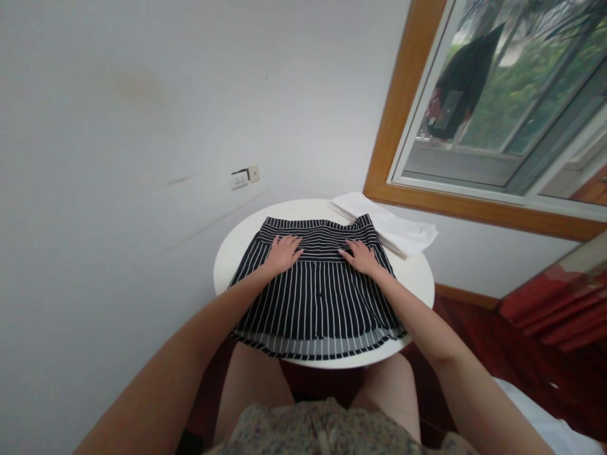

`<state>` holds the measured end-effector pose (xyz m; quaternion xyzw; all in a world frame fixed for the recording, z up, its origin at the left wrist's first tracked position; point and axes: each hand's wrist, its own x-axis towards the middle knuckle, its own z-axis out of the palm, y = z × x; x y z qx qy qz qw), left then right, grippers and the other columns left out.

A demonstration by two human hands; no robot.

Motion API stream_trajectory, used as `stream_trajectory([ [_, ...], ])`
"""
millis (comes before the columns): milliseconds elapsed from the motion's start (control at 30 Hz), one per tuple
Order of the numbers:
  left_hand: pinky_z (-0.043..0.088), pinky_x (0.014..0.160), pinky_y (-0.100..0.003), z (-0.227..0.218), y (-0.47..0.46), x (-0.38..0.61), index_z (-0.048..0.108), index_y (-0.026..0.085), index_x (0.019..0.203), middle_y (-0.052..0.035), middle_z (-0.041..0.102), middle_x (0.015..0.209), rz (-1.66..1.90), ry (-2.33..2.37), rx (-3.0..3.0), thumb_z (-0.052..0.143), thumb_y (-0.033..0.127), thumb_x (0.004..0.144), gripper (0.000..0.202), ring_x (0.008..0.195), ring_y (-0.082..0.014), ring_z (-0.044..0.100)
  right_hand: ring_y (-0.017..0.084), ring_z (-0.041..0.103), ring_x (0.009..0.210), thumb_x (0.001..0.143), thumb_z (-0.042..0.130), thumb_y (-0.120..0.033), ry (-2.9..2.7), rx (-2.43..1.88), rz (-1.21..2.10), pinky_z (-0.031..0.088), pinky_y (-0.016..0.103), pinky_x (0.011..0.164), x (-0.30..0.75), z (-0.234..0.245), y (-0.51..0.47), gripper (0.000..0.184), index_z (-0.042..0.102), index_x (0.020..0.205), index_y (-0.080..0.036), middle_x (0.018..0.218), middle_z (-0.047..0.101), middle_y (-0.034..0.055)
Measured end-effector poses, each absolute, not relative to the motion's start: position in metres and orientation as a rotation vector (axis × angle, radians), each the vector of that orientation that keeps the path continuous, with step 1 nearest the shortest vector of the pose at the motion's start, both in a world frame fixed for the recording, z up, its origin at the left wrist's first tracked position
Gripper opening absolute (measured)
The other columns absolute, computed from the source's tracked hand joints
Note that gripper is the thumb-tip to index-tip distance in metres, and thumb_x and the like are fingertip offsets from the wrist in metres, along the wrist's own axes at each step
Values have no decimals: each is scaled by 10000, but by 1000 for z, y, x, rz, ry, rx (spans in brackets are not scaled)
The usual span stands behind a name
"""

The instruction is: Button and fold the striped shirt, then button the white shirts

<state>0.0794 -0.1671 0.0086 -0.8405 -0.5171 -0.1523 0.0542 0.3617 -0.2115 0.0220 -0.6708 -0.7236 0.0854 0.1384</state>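
Note:
A black skirt with white stripes (303, 297) lies spread on a round white table (227, 259), its waistband toward the wall and its hem over the near edge. My left hand (283, 253) rests flat on the left part of the waistband, fingers spread. On the right part of the waistband lies my right hand (361, 256), also with its fingers apart. The upper right corner of the waistband sticks up a little. At the hem, a grey inner layer shows.
Folded white cloth (389, 221) lies at the table's back right, partly past its edge. Behind the table are a white wall with a socket (239, 180) and a wood-framed window (379, 158). A red curtain (554, 303) hangs at the right.

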Motion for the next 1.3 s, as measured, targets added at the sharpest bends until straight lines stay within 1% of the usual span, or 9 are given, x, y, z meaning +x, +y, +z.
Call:
stream_trajectory([
  [100, 247, 1097, -386, 33, -194, 78, 469, 198, 1315, -74, 490, 1356, -547, -1294, -2837, 295, 449, 926, 494, 1266, -209, 402, 248, 434, 1253, 875, 452, -526, -2321, -1581, 396, 295, 416, 1070, 385, 40, -236, 559, 473, 1341, -218, 1362, 494, 81],
  [233, 344, 1008, -330, 64, -247, 72, 636, 241, 1081, -45, 630, 1131, -276, -917, -3315, 391, 508, 890, 410, 1108, -193, 524, 195, 614, 964, 835, 536, -500, -2457, -1344, 864, 450, 361, 909, 401, 60, -283, 522, 538, 1271, -213, 1081, 662, 58],
  [333, 367, 960, -315, 72, -286, 68, 628, 260, 1091, -46, 630, 1111, -122, -771, -3422, 563, 626, 744, 509, 1067, -213, 538, 200, 579, 1033, 743, 642, -521, -2670, -1181, 985, 434, 343, 929, 394, 68, -319, 617, 535, 1284, -244, 1185, 611, 58],
  [500, 410, 877, -336, 60, -322, 72, 570, 199, 1150, -109, 579, 1143, 70, -669, -3255, 629, 675, 641, 700, 1026, -254, 513, 287, 403, 1231, 647, 722, -517, -2913, -1199, 668, 323, 415, 1034, 366, 66, -360, 759, 495, 1331, -279, 1377, 452, 84],
  [600, 425, 832, -347, 51, -331, 77, 555, 175, 1105, -113, 557, 1125, 82, -686, -3110, 639, 568, 696, 573, 1005, -255, 490, 316, 404, 1203, 656, 720, -482, -2942, -1285, 465, 344, 452, 1002, 354, 61, -369, 727, 515, 1313, -247, 1366, 451, 106],
  [800, 432, 703, -315, 34, -332, 84, 543, 176, 1014, -86, 559, 1025, 62, -728, -2920, 532, 212, 809, 209, 951, -233, 483, 264, 471, 1084, 762, 624, -287, -2889, -1298, 194, 398, 386, 944, 346, 52, -365, 529, 541, 1273, -179, 1242, 531, 108],
  [933, 438, 698, -311, 25, -320, 79, 539, 176, 1001, -84, 562, 1012, 57, -895, -2805, 434, 85, 836, 216, 937, -217, 491, 261, 485, 1040, 749, 565, -145, -2749, -1500, 9, 418, 387, 910, 344, 37, -361, 593, 481, 1333, -197, 1169, 561, 98],
  [1133, 450, 734, -347, 25, -324, 47, 554, 178, 1002, -88, 553, 1010, 32, -1171, -2708, 460, 142, 846, 186, 953, -235, 489, 258, 497, 1068, 698, 513, -79, -2552, -1688, 57, 414, 391, 938, 374, 23, -366, 587, 544, 1274, -187, 1163, 579, 99],
  [1300, 415, 899, -401, 19, -337, 19, 536, 190, 1131, -90, 545, 1078, -129, -1083, -2807, 481, 316, 879, 287, 1035, -246, 468, 215, 552, 1066, 675, 465, -57, -2367, -1736, 324, 424, 335, 955, 412, 19, -367, 498, 646, 1124, -176, 1135, 634, 79],
])
